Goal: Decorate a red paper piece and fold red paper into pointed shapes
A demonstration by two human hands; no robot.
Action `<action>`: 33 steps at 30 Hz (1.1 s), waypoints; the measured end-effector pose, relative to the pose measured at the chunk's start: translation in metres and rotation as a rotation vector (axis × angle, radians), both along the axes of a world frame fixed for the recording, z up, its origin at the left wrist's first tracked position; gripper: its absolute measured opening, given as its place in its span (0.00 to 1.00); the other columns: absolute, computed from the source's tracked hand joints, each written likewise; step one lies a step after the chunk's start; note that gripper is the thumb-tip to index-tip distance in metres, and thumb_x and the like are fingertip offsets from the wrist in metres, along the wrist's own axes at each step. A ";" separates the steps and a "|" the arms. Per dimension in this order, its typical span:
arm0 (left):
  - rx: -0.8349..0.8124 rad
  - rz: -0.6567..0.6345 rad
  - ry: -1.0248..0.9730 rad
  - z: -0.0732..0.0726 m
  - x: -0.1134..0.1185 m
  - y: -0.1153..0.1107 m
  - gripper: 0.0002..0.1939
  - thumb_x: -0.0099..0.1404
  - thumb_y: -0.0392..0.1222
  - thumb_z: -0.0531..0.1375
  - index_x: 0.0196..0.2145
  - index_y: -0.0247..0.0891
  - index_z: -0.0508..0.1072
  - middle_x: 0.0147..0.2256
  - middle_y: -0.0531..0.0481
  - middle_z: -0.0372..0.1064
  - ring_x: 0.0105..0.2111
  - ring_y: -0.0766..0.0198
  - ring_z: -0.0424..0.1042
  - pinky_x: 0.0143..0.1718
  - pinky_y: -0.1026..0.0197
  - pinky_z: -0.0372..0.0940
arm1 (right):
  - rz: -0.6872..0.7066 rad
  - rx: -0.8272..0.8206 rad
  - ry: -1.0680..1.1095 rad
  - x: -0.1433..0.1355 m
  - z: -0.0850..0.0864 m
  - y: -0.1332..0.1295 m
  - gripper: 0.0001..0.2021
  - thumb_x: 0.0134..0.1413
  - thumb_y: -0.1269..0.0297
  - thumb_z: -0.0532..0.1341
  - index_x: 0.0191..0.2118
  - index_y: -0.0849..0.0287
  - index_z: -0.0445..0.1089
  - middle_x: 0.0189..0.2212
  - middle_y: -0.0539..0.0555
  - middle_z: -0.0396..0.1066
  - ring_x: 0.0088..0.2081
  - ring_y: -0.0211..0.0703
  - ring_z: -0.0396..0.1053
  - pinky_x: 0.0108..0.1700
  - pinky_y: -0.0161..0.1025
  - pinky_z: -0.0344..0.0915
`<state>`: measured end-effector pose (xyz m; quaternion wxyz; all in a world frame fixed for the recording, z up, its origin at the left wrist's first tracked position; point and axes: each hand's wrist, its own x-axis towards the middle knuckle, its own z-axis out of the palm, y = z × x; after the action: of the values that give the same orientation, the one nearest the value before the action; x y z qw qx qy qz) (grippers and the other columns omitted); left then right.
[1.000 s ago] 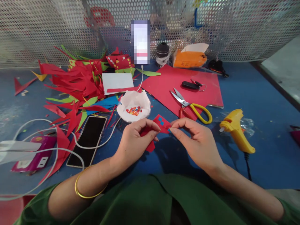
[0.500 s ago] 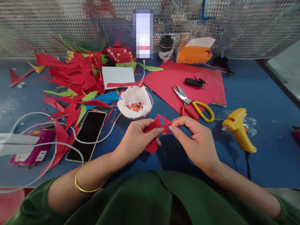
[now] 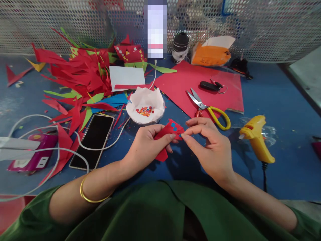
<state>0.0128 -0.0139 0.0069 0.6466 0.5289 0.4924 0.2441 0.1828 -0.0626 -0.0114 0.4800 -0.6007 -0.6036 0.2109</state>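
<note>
Carefully, two hands at small red paper, near the worktop's front edge

In the head view, the left hand (image 3: pixel 145 144) grips the folded red paper (image 3: pixel 162 156), thumb on top, above the worktop (image 3: pixel 288 117). The right hand (image 3: pixel 215 150) seems to pinch a tiny blue bit (image 3: pixel 180 135) against the paper's right corner; its other fingers curl loosely. Two blue squares (image 3: pixel 173 124) lie on the red paper, so the step in hand looks like fine fingertip work at that corner. Such a move calls for a steady left grip and light right pressure.

Just beyond the hands stands the lined bowl (image 3: pixel 132 107), holding coloured bits. The scissors (image 3: pixel 212 112) lie partly on the red sheet (image 3: pixel 173 87), their handles near the right hand, and could get in its way. Towards the right edge lies the glue gun (image 3: pixel 257 140). To the left, a cable (image 3: pixel 107 148) crosses the phone (image 3: pixel 92 142), with scraps (image 3: pixel 80 73) heaped beyond.
</note>
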 end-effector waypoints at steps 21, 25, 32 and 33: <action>0.038 0.048 0.086 0.003 0.001 -0.001 0.07 0.62 0.42 0.64 0.30 0.35 0.77 0.18 0.55 0.72 0.16 0.72 0.66 0.16 0.73 0.59 | 0.036 -0.133 0.567 0.007 -0.004 0.002 0.04 0.54 0.67 0.65 0.29 0.52 0.72 0.45 0.52 0.75 0.53 0.49 0.71 0.58 0.51 0.65; 0.008 0.039 0.089 0.005 0.002 -0.001 0.07 0.62 0.42 0.64 0.31 0.35 0.77 0.19 0.54 0.72 0.16 0.71 0.67 0.16 0.72 0.59 | -0.001 -0.087 0.371 0.005 -0.002 0.000 0.04 0.56 0.65 0.65 0.30 0.52 0.72 0.47 0.53 0.73 0.55 0.50 0.70 0.57 0.52 0.66; -0.007 0.003 0.033 0.002 0.002 -0.004 0.09 0.63 0.44 0.63 0.32 0.35 0.77 0.19 0.54 0.72 0.16 0.72 0.66 0.17 0.72 0.59 | 0.006 -0.068 0.103 -0.003 -0.002 0.000 0.05 0.55 0.67 0.65 0.29 0.54 0.72 0.45 0.54 0.73 0.51 0.48 0.71 0.56 0.51 0.66; -0.006 -0.001 0.020 0.001 0.002 -0.005 0.09 0.63 0.44 0.63 0.32 0.35 0.77 0.19 0.54 0.72 0.16 0.72 0.67 0.17 0.72 0.59 | 0.001 -0.069 0.093 -0.004 -0.002 0.000 0.05 0.55 0.68 0.65 0.29 0.54 0.72 0.45 0.54 0.73 0.50 0.48 0.71 0.55 0.51 0.66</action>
<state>0.0145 -0.0184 0.0078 0.6433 0.5297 0.4994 0.2372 0.1792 -0.0627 -0.0138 0.4866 -0.6060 -0.5734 0.2594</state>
